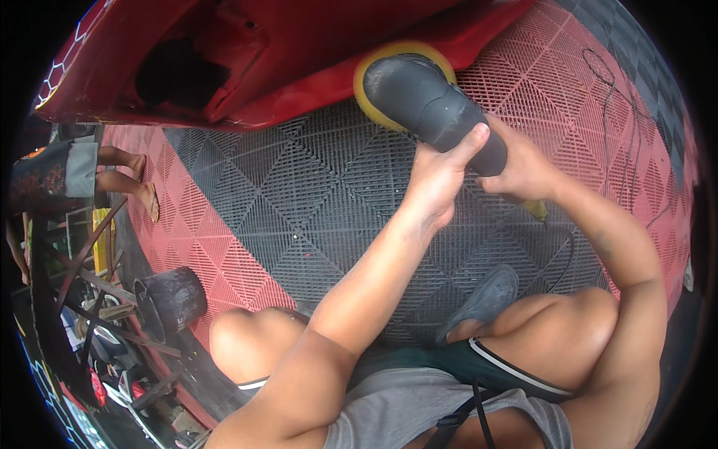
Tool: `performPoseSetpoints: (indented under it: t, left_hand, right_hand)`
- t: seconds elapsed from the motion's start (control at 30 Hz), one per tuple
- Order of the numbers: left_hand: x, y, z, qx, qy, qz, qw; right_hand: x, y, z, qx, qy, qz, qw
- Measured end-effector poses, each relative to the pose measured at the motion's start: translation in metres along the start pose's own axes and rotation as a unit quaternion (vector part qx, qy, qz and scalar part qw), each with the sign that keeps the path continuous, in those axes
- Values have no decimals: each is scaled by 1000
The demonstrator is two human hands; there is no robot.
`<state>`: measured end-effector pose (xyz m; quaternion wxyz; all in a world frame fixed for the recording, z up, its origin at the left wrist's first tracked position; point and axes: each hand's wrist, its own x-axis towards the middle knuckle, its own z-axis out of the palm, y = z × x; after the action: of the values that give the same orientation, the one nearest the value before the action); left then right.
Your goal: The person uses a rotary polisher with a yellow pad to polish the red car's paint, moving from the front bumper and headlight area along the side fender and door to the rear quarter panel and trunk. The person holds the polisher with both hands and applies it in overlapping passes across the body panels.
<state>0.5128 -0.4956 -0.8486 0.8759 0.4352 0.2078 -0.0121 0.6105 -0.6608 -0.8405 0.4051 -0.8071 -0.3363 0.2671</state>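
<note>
A black power polisher (430,97) with a yellow pad (363,88) is gripped in both my hands. Its pad rests at the lower edge of the red car body panel (299,56); whether it is spinning I cannot tell. My left hand (441,176) is closed round the body's left side, thumb on top. Around the handle end from the right wraps my right hand (520,157). A cord (566,262) with a yellow-green connector (535,209) hangs from the handle's rear.
Interlocking grey and red grid tiles (299,194) cover the floor. Thin cable (632,120) lies at the right. A black bucket (172,299) stands at the left beside a metal rack (90,277). Another person's legs (120,176) show at the far left. My knees are bent close below my arms.
</note>
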Motion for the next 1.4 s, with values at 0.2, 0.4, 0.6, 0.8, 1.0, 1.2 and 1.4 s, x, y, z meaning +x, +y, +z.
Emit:
performPoseSetpoints:
  t: [0.2, 0.4, 0.6, 0.8, 1.0, 1.2, 1.4]
  left_hand:
    - [-11, 13, -26, -7, -42, -9, 999]
    - [-27, 16, -60, -50, -17, -16, 998]
    - [-47, 23, -119, -101, 47, -5, 994]
    - [-66, 40, -194, -156, 88, 46, 983]
    - [-70, 47, -203, -170, 47, 75, 981]
    - [-70, 53, -191, -131, -5, 116, 985]
    - [-67, 70, -177, -135, 13, 107, 985]
  right_hand:
    - [9, -19, 18, -18, -8, 19, 1000]
    - [27, -27, 45, -76, -40, 21, 996]
    - [64, -52, 93, -179, -73, -26, 981]
    - [108, -103, 140, -214, -131, -80, 965]
    - [108, -127, 136, -255, -103, -127, 953]
    - [98, -130, 124, -277, -50, -154, 947]
    - [102, -130, 116, -259, -37, -155, 953]
